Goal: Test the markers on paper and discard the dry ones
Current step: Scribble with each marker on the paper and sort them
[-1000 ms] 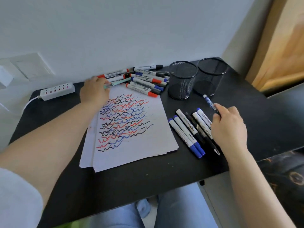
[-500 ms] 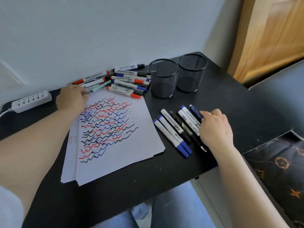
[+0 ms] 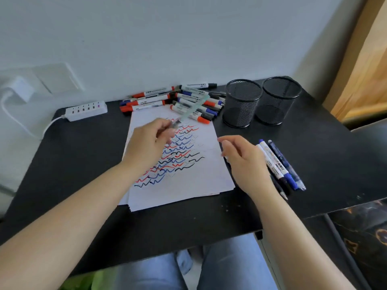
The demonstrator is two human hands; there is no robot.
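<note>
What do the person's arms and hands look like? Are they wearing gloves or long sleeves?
No gloves, and no long sleeves. Both the left hand and the right hand are bare, and so are both forearms all the way to the bottom of the picture. I see no rings, watch or bracelet on the parts that show. Below the table edge, the person's lap shows light blue jeans.
</note>
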